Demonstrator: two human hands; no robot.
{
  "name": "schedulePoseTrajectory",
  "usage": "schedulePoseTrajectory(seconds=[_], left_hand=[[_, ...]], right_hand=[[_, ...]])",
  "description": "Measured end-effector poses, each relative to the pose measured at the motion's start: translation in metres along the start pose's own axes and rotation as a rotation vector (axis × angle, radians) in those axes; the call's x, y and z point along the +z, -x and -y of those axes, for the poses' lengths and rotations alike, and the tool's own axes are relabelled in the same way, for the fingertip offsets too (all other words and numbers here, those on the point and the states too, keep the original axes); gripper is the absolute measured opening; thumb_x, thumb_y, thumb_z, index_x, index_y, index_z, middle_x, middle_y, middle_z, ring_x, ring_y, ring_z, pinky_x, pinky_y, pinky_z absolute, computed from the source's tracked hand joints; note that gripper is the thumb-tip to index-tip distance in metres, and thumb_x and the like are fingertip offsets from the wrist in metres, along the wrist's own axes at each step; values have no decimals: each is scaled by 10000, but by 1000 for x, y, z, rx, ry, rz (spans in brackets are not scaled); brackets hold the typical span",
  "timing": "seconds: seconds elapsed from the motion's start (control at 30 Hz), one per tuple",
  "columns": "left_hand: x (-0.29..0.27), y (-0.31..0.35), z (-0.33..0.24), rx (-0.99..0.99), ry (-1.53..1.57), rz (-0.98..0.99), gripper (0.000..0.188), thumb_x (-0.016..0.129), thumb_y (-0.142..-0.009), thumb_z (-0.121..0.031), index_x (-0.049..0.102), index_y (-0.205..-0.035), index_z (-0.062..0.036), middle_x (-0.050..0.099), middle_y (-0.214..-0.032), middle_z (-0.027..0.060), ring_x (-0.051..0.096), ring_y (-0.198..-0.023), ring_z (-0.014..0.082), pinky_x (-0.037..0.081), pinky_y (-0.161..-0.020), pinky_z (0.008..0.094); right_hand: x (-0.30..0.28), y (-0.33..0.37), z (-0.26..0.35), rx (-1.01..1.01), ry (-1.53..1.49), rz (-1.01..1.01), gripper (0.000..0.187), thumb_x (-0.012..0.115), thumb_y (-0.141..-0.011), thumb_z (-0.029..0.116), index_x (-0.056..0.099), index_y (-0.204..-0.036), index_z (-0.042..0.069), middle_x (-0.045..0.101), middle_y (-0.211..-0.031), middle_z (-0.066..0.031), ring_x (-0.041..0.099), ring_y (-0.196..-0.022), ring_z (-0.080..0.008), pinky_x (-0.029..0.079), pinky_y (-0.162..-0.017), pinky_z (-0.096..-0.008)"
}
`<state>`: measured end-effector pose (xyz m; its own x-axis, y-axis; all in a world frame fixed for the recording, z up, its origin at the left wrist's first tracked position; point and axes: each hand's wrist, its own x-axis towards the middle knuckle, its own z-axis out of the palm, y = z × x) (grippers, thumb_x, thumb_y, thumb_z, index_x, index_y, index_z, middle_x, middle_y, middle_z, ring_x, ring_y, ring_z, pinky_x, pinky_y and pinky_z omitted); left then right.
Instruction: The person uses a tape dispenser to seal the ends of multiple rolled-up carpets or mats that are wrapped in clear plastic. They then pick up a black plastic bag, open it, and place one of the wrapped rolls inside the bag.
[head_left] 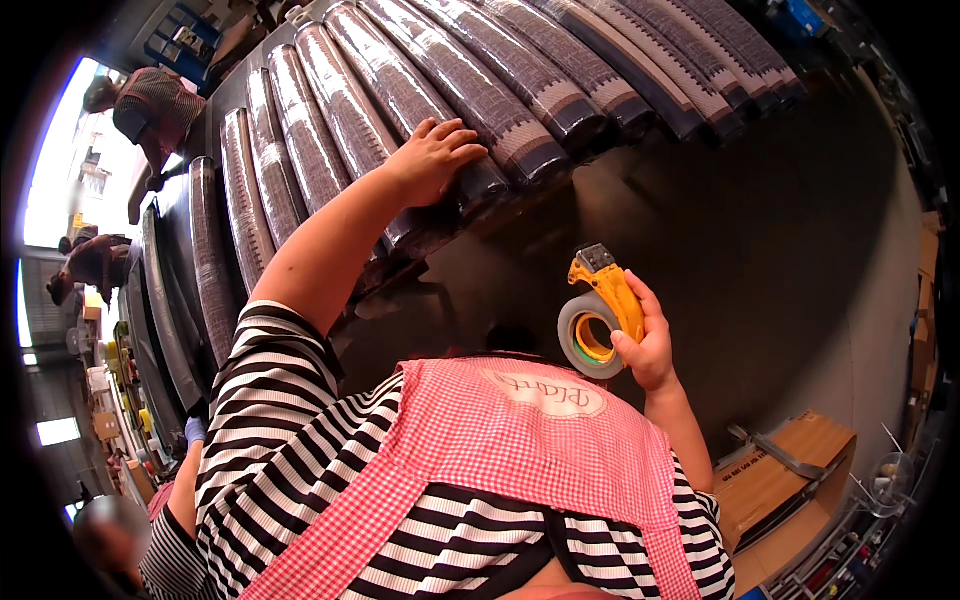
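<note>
Yellow tape dispenser (pixel 627 308) gripped in my right hand (pixel 652 345), clear of the table's (pixel 228 92) near edge; left hand (pixel 437 160) outstretched, palm down, fingers loose on plastic-wrapped rug roll (pixel 388 75).

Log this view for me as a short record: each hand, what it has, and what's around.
Left hand: spread palm-down on a plastic-wrapped roll
Right hand: gripping a yellow tape dispenser, held up in the air
Dispenser load: grey tape roll
Row of rolls: dark patterned, laid side by side
Lower right: cardboard box
Upper left: another person
</note>
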<state>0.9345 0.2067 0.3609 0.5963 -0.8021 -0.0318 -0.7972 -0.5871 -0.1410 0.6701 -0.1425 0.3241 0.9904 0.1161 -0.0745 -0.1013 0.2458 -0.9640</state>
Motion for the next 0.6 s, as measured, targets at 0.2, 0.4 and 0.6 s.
schedulePoseTrajectory(seconds=[0.2, 0.4, 0.6], left_hand=[[-7, 5, -20, 39, 77, -241, 657, 787, -597, -185, 597, -1226, -157, 575, -1228, 76, 511, -1237, 298, 375, -1028, 449], [-17, 18, -51, 32, 73, -155, 777, 899, -526, -402, 613, -1207, -163, 541, -1155, 53, 507, -1115, 282, 414, -962, 419], [-55, 21, -43, 1, 796, -9, 404, 684, -920, -398, 699, -1165, -77, 639, -1124, 97, 571, -1094, 294, 493, -944, 389]], right_hand=[[21, 5, 10, -214, 140, -54, 814, 596, -755, -7, 327, -1523, 12, 506, -1426, -154, 514, -1320, -243, 400, -1127, -376], [35, 13, 22, -484, 509, -133, 847, 683, -728, 53, 356, -1509, 15, 558, -1313, -158, 581, -1198, -257, 464, -1045, -378], [64, 2, 39, -768, 861, -153, 879, 752, -701, 100, 384, -1498, 50, 584, -1079, -149, 609, -894, -275, 530, -771, -378]])
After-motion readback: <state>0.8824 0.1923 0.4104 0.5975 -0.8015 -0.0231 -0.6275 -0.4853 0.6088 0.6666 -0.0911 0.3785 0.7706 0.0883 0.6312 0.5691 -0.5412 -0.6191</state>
